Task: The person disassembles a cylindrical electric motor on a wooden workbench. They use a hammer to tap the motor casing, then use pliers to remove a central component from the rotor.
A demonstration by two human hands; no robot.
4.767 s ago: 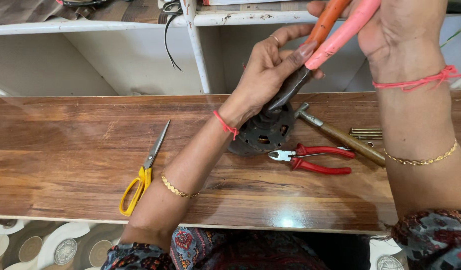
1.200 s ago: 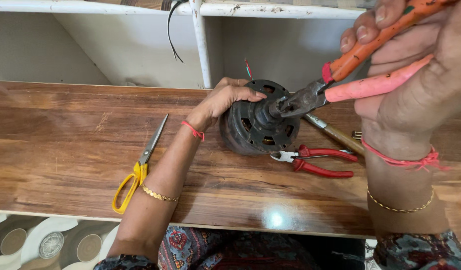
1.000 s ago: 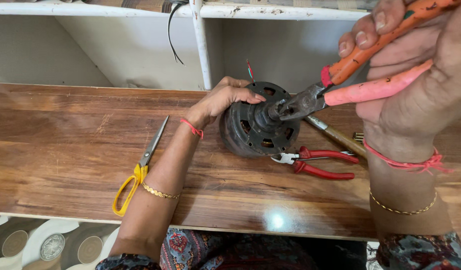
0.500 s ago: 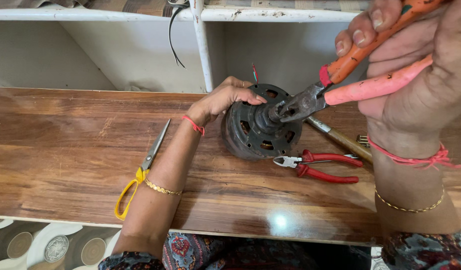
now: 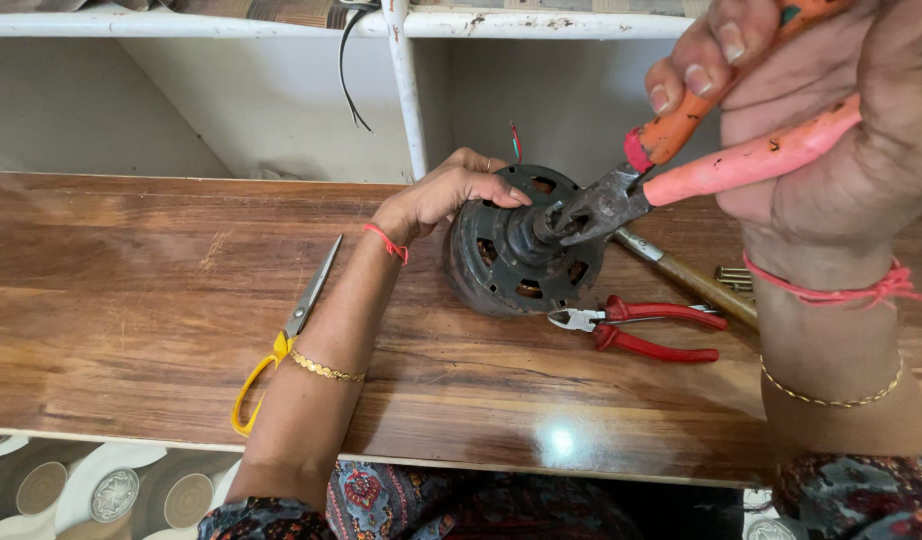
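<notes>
Right hand: grip closed around the orange handles of the pliers, whose nose bites on the centre shaft of the motor. Left hand: fingers curled over the motor's top edge, grip closed on it. Motor stands tilted on the table, near the back edge. Red cutters just beside it; wooden-handled tool behind those. Yellow-handled scissors by the left forearm.
</notes>
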